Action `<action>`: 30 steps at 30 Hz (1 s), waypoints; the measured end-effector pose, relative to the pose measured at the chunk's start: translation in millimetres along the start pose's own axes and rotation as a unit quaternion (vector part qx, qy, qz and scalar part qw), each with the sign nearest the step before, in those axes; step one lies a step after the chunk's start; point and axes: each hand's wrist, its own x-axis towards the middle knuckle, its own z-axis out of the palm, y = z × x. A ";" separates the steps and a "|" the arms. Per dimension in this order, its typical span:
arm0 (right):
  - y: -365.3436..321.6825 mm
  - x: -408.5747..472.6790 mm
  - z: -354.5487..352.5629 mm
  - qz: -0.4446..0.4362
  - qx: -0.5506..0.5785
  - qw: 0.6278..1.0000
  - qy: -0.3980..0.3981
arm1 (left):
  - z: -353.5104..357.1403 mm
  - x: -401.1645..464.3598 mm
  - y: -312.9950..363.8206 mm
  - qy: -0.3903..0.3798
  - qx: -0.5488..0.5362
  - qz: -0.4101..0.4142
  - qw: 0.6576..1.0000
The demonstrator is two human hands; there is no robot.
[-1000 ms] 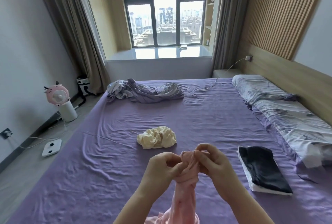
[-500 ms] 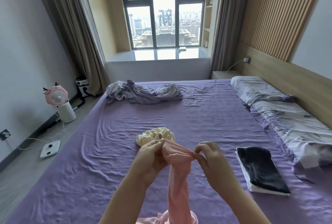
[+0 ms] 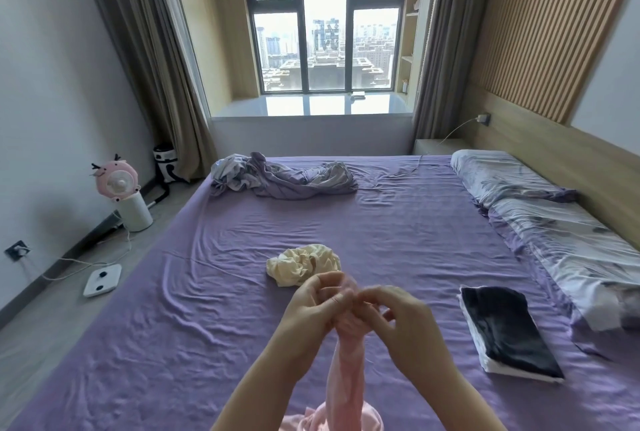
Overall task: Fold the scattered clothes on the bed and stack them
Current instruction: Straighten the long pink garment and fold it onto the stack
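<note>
A pink garment hangs bunched in a long strip above the purple bed. My left hand and my right hand both pinch its top edge, close together. Its lower end pools at the bottom of the view. Just beyond my hands a crumpled cream garment lies on the sheet. To the right lies a folded stack, dark cloth on top of white.
A rumpled grey-purple bedding heap lies at the far side of the bed. Pillows line the right edge by the wooden headboard. On the floor at left stand a pink fan and a white scale.
My hands had spread the pink garment's top edge apart half a second ago; now they have come together again and the fabric is bunched between them.
</note>
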 end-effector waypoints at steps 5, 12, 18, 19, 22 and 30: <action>1.9 2.6 -0.8 0.064 0.073 0.994 0.042 | -6.5 -6.7 -11.4 -0.026 0.201 0.044 0.978; 11.8 11.3 -11.9 0.147 0.177 0.971 0.066 | -16.4 -11.4 -19.1 -0.019 0.303 0.075 0.950; 23.5 1.9 -11.8 0.155 0.117 0.981 0.024 | -14.3 -2.3 -1.9 0.052 -0.264 -0.054 0.962; 24.0 -1.3 -9.8 0.153 0.105 0.983 0.008 | -13.7 -0.9 1.1 0.059 -0.312 -0.069 0.946; 22.5 -5.6 -4.3 0.131 0.048 0.990 -0.010 | -4.3 1.5 1.7 0.090 -0.315 -0.089 0.941; -1.7 -0.1 -0.5 0.020 0.065 0.997 -0.025 | 10.4 -1.3 -3.6 0.053 -0.194 -0.047 0.979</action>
